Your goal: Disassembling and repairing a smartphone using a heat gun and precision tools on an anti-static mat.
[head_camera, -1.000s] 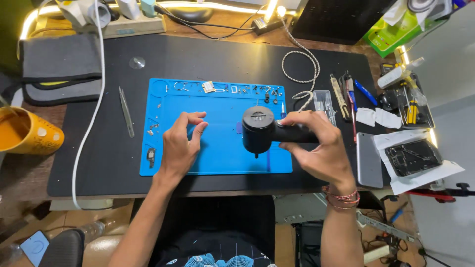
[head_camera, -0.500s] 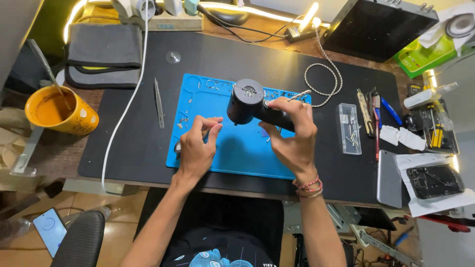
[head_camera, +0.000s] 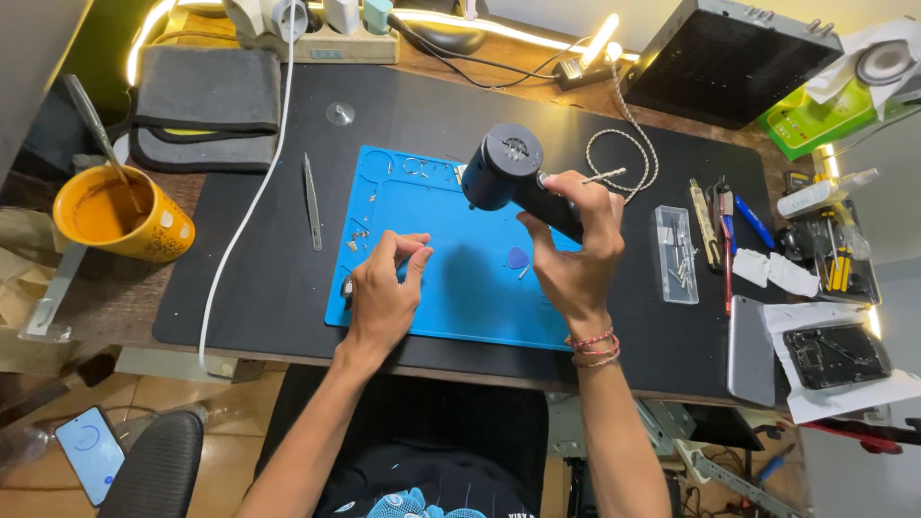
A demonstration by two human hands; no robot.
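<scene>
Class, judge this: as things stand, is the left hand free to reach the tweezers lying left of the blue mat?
Probably yes. The left hand rests on the blue mat, the tweezers lie on bare black desk pad nearby, and nothing lies between them.

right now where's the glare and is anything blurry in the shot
Head view: the light strip along the desk's back edge blows out to white glare. The blue mat, left hand and right hand on the dark handheld tool are evenly lit and sharp; the edges bend slightly.
</scene>
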